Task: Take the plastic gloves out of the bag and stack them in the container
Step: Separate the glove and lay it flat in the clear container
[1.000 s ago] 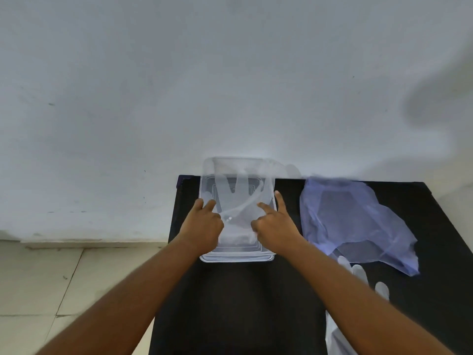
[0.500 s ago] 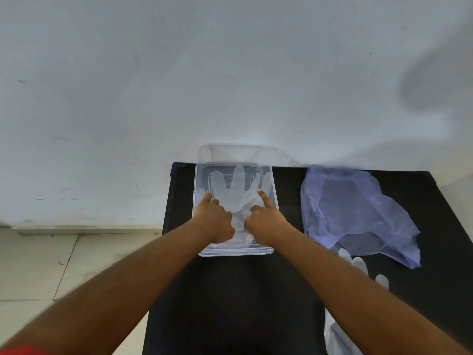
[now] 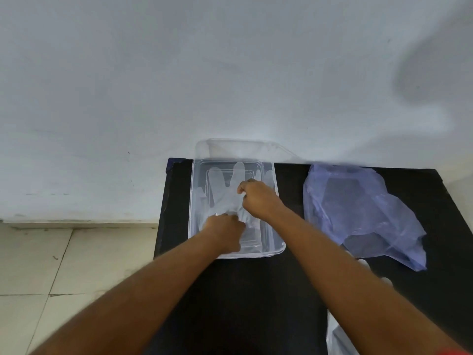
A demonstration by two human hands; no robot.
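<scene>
A clear plastic container (image 3: 279, 219) sits on the black table (image 3: 256, 290) near its far left corner. A see-through plastic glove (image 3: 220, 190) lies flat inside it, fingers pointing away from me. My left hand (image 3: 225, 233) rests on the glove's cuff end at the near side of the container, fingers curled. My right hand (image 3: 258, 198) presses on the glove's right side, fingers bent onto the plastic. The crumpled blue-violet bag (image 3: 358, 211) lies to the right of the container. More gloves (image 3: 337, 336) lie near the table's front, partly hidden by my right forearm.
The container's clear lid (image 3: 243, 148) leans against the white wall behind it. The table's left edge drops to a tiled floor (image 3: 51, 265). Bare black tabletop lies between my forearms and to the far right.
My left hand slid back toward the glove's cuff while my right hand moved forward over its right side. The glove lies flatter in the container than a second ago.
</scene>
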